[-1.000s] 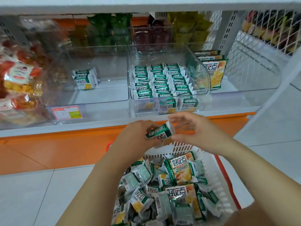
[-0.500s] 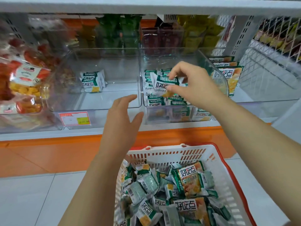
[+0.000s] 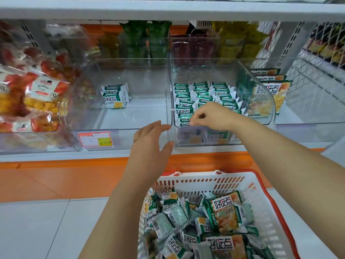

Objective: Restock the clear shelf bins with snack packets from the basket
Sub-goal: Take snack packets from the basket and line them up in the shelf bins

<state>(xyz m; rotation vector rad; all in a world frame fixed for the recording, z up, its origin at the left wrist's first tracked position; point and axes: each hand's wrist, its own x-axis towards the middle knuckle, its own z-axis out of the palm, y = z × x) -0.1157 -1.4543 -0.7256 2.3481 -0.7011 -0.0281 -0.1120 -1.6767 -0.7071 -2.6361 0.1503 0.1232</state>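
Nearest, the white basket (image 3: 196, 179) is heaped with snack packets (image 3: 222, 212). Above it the left hand (image 3: 149, 144) hovers by the front corner of the middle clear bin (image 3: 196, 71), its grip wide, holding nothing. Inside that bin the right hand (image 3: 214, 114) curls down onto the front row of packets (image 3: 183, 116) — whether its grip pinches one, I cannot tell.

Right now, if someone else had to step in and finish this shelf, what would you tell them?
Left hand: open, beside the middle clear plastic bin's front corner.
Right hand: fingers curled at that bin's front row of small green-and-white snack packets; whether it pinches one is unclear.
Done: three rows there.
Remaining: white slotted basket holds many; neighbouring clear bin is nearly bare.
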